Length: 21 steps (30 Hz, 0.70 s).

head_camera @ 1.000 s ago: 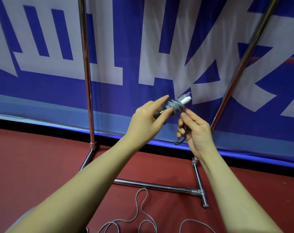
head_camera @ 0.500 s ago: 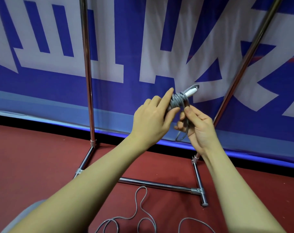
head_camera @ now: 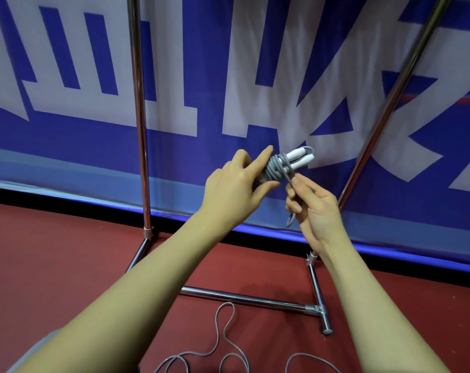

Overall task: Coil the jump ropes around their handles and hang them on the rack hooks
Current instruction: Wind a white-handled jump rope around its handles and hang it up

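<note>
A grey jump rope (head_camera: 277, 168) is wound in several turns round its two white handles (head_camera: 301, 158), held up in front of the banner. My left hand (head_camera: 238, 184) grips the lower end of the handles, index finger stretched along the coil. My right hand (head_camera: 313, 208) pinches the short loose end of the rope just below the coil; a small loop of it hangs under my fingers. The rack (head_camera: 139, 125) is a chrome frame with two uprights and a floor bar. Its hooks are out of view.
A second grey rope (head_camera: 223, 337) lies loose in curves on the red floor in front of the rack's floor bar (head_camera: 244, 298). The right upright (head_camera: 390, 103) leans across the blue and white banner (head_camera: 67, 146) behind the rack.
The coil has turned so both white handle tips show, and it sits a little higher. My right hand has drawn the loose rope end down and away from the coil.
</note>
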{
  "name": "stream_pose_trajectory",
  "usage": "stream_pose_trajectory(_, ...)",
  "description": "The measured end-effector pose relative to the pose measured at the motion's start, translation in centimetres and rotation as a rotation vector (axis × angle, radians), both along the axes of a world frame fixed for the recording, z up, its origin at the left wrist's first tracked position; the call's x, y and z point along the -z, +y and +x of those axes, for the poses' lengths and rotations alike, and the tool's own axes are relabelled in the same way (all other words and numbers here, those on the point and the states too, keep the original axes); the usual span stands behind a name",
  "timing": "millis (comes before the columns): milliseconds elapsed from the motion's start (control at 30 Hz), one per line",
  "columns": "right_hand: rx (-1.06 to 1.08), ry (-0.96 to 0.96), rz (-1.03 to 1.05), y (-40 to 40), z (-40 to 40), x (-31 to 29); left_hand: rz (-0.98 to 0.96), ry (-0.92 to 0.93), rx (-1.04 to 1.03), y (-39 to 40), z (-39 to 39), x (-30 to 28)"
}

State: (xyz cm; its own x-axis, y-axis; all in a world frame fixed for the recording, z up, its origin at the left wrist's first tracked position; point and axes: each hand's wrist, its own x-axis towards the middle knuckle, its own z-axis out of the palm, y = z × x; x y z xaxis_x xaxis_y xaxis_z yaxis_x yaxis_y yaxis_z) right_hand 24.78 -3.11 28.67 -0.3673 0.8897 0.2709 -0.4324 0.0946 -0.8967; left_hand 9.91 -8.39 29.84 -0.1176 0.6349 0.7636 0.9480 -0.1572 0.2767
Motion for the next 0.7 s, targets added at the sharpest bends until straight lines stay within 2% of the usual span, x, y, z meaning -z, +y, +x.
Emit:
stream_pose_trajectory(100,-0.004,0.024,-0.004,0.0,0.0,-0.7,0.118,0.002,0.077,0.3,0.2,0.6)
stream_pose_trajectory(167,0.051,0.010,0.009,0.0,0.2,-0.7,0.151,-0.076,0.182,0.1,0.3,1.0)
stream_pose_trajectory(233,0.105,-0.023,0.040,0.0,0.4,-0.6,0.156,-0.195,0.241,-0.1,0.3,1.3)
stream_pose_trajectory(300,0.114,-0.050,0.051,-0.1,0.4,-0.3,0.112,-0.213,0.262,-0.3,0.2,1.5)
stream_pose_trajectory(433,0.136,-0.043,0.017,-0.1,0.4,0.1,0.037,-0.008,0.156,0.0,-0.3,1.6)
stream_pose_trajectory(567,0.075,-0.071,0.048,-0.2,0.2,0.1,0.146,0.225,-0.004,0.8,-0.4,0.9)
stream_pose_trajectory(700,0.039,-0.073,0.058,-0.3,0.0,0.1,0.229,0.275,-0.023,0.7,-0.5,0.9)
